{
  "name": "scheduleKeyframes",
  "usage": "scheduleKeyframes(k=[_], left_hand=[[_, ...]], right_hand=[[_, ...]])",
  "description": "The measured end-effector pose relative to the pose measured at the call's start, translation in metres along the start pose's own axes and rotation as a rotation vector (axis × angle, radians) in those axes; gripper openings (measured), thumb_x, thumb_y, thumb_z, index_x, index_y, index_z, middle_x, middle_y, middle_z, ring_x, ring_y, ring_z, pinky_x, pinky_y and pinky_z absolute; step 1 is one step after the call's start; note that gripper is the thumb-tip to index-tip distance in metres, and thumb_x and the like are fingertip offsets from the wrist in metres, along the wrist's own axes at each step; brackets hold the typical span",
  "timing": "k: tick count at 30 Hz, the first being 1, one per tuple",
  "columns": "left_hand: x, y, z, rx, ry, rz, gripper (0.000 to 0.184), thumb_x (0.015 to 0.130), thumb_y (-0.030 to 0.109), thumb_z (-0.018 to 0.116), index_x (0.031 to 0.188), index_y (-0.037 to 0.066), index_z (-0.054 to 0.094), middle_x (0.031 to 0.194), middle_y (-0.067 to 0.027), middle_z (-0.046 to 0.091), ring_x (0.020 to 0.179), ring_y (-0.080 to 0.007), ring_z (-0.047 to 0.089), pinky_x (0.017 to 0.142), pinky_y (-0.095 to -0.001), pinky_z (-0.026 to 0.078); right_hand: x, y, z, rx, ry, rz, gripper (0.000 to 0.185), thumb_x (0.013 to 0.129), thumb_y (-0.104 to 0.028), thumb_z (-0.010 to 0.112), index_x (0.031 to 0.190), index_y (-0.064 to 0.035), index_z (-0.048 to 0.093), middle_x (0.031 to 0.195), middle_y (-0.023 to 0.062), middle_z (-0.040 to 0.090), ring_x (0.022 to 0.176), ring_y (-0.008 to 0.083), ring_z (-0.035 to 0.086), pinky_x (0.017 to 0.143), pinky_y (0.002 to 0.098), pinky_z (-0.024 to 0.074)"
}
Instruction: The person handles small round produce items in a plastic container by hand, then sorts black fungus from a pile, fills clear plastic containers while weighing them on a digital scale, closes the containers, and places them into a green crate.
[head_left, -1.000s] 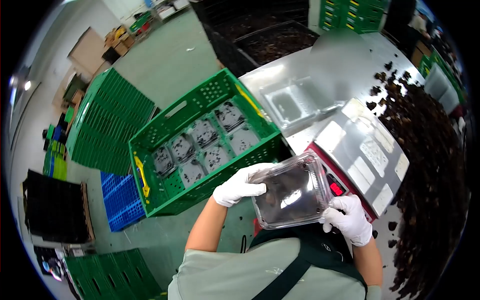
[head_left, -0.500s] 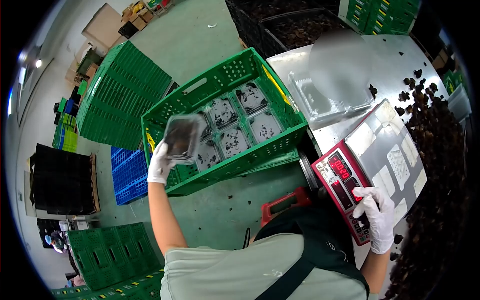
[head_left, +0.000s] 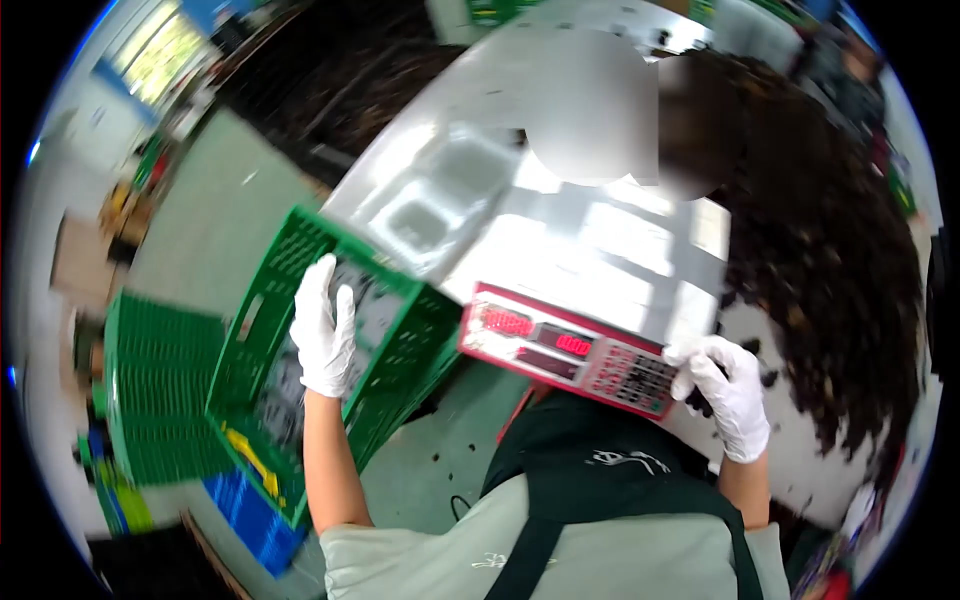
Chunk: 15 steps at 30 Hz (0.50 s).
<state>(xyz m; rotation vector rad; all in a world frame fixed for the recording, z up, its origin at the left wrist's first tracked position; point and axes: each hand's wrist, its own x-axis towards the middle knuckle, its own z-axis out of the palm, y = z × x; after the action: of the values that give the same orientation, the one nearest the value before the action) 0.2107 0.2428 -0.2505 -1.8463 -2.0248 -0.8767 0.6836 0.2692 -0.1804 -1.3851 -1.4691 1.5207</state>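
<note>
My left hand (head_left: 325, 335), in a white glove, is over the green crate (head_left: 390, 375), thumb and fingers apart and holding nothing I can see. Beneath it, clear packs (head_left: 370, 305) with dark contents lie in the crate, blurred and partly hidden by the hand. My right hand (head_left: 735, 400), also gloved, is at the keypad corner of the red-framed scale (head_left: 520, 345), fingers curled. A small dark piece (head_left: 702, 402), apparently wood ear fungus, shows under those fingers. White patches cover the scale's plate, and its red digits are lit but blurred.
Clear plastic trays (head_left: 420, 215) lie left of the scale on the metal table (head_left: 400, 150). A large heap of dark fungus (head_left: 830, 260) covers the table's right side. Stacked green crates (head_left: 165, 390) stand on the floor at left, near a blue pallet (head_left: 255, 520).
My left hand has let go of the filled clear pack it held over the crate. My right hand has moved from the scale's keys to its corner. The view has swung to the right.
</note>
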Motion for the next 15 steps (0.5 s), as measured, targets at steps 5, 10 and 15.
scheduleKeyframes(k=[5,10,15], left_hand=[[0.083,0.07,0.091,-0.113,-0.41,0.335,0.031,0.101,0.022,0.055,0.128,0.01,0.061,0.116,-0.0202,0.067,0.106,-0.0402,0.063,0.089,-0.0483,0.051],[0.093,0.039,0.13,-0.028,-0.589,0.053,0.014,0.09,0.014,0.064,0.092,0.001,0.068,0.088,-0.0208,0.07,0.082,-0.0371,0.068,0.074,-0.0454,0.051],[0.096,0.055,0.133,-0.022,-0.574,-0.011,0.011,0.088,0.01,0.069,0.091,-0.001,0.068,0.086,-0.0149,0.073,0.074,-0.0231,0.067,0.069,-0.0371,0.052]], right_hand=[[-0.055,0.024,-0.039,0.131,0.258,0.118,0.021,0.1,-0.019,0.063,0.107,-0.0013,0.073,0.071,0.0012,0.066,0.059,0.0048,0.053,0.053,0.0218,0.0433],[-0.118,0.097,-0.074,0.329,0.582,0.172,0.023,0.1,-0.019,0.06,0.103,0.0008,0.072,0.071,0.0026,0.066,0.059,0.0055,0.054,0.051,0.0208,0.043],[-0.144,0.134,-0.099,0.374,0.806,0.288,0.022,0.097,-0.021,0.064,0.101,-0.0011,0.072,0.073,0.0019,0.063,0.058,0.0053,0.051,0.051,0.0208,0.042]])
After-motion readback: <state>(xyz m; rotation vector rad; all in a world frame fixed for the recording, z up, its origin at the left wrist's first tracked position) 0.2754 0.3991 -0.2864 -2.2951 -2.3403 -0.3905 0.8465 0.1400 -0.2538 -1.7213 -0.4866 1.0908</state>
